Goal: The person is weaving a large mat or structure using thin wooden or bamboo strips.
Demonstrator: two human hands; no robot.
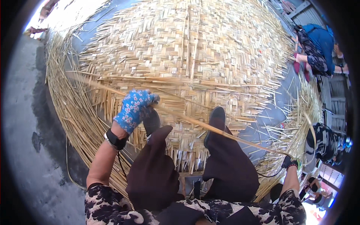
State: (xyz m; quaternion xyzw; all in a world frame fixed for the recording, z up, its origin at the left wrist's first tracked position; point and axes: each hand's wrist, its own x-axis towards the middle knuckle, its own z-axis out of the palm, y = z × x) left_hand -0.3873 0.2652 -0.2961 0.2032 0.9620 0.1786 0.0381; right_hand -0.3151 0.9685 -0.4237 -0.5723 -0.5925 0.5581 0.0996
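A long, pale reed strip (210, 127) runs slantwise across my front, above my knees. My left hand (135, 108), in a blue floral glove with a dark palm side, is closed around it left of centre. Out at the lower right, my right hand (290, 163), in a dark glove, is closed on the strip near where it bends. Beneath and beyond spreads a large woven reed mat (153, 48), its loose ends fraying at the edges. Both my shoes rest on the mat's near part. The strip's left end is blurred.
Long loose reeds (71, 116) lie in a curved bundle along the left. More reeds (296, 138) are heaped on the right. Another person (318, 48) in blue sits at the upper right by the mat's edge. Grey concrete floor (26, 123) lies at far left.
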